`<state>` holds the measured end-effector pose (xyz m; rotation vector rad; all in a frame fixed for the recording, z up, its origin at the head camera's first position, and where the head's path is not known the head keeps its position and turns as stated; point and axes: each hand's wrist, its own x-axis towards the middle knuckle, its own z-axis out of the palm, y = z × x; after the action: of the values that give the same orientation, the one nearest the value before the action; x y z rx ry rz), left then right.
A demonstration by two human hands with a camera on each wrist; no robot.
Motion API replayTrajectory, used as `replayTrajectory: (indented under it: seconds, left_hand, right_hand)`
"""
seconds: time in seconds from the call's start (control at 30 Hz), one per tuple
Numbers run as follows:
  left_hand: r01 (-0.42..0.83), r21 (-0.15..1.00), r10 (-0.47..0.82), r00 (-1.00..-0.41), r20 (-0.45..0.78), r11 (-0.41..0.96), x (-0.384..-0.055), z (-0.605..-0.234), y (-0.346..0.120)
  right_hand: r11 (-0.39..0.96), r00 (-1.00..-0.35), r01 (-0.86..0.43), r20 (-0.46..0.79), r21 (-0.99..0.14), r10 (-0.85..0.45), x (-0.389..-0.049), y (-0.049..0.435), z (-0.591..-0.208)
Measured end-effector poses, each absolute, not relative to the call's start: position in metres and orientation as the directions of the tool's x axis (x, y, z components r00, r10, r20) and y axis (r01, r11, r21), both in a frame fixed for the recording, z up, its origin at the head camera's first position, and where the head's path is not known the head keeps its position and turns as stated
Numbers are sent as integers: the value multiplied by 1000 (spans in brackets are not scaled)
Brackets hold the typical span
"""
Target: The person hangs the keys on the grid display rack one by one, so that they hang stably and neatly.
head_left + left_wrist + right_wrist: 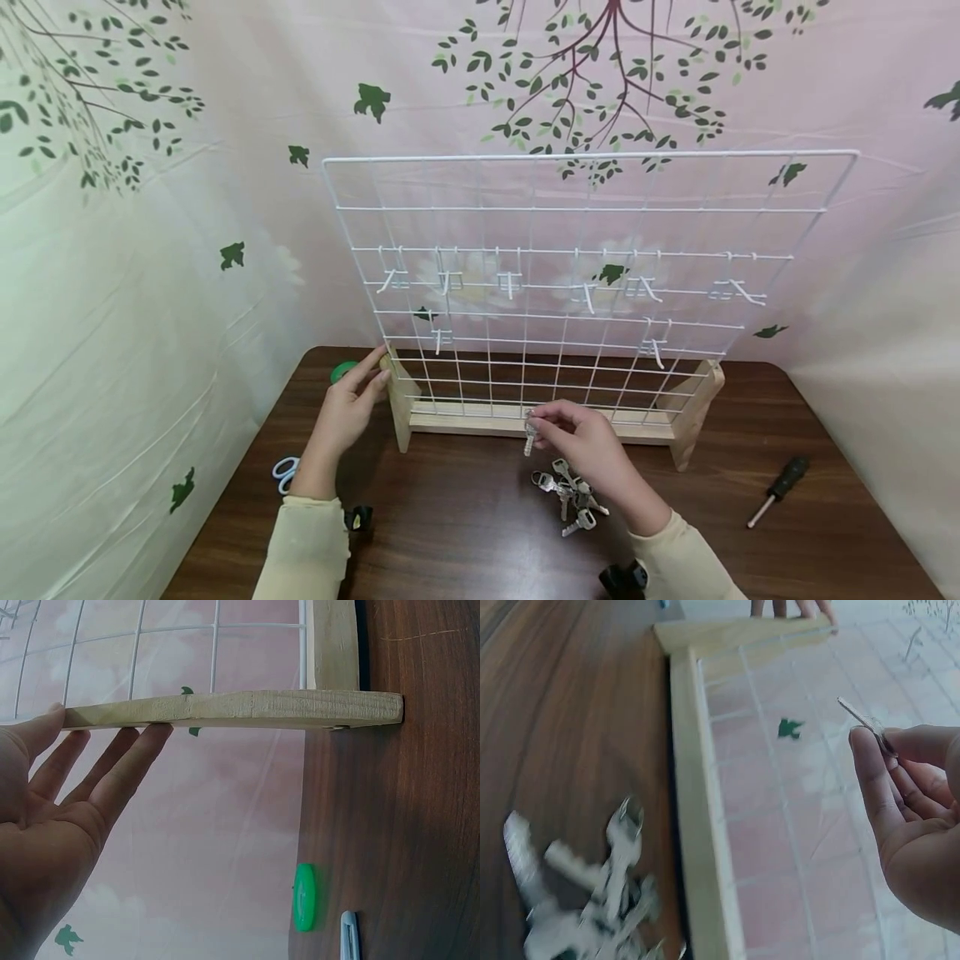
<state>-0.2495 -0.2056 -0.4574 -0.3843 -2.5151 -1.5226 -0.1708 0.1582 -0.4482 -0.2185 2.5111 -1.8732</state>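
Note:
A white wire grid rack [525, 333] stands in a wooden base whose left side piece [401, 404] is next to my left hand [351, 408]. Straight fingers of that hand touch the outer face of this wood in the left wrist view, with the thumb at its end. My right hand [588, 442] pinches a silver key [529, 437] between thumb and fingertips, in front of the grid's lower part. The same key [859, 716] points away from the fingertips in the right wrist view. Below that hand, a pile of loose keys [570, 492] lies on the table.
Several white hooks [510, 283] hang on the grid. Light blue scissors [285, 473] lie by my left forearm, and a green round object [342, 371] sits behind the left hand. A black-handled screwdriver [780, 492] lies at the right of the brown table [450, 533].

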Motion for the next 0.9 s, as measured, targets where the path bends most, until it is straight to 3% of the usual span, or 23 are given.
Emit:
replayTrajectory:
  seconds: [0.4, 0.9]
  left_hand:
    - [328, 823, 118, -943, 310, 464, -251, -459, -205]
    - [331, 815, 101, -941, 323, 476, -252, -459, -204]
  right_hand:
    - [135, -949, -279, 252, -951, -191, -182, 104, -398]
    - [-118, -926, -287, 307, -951, -221, -201, 33, -336]
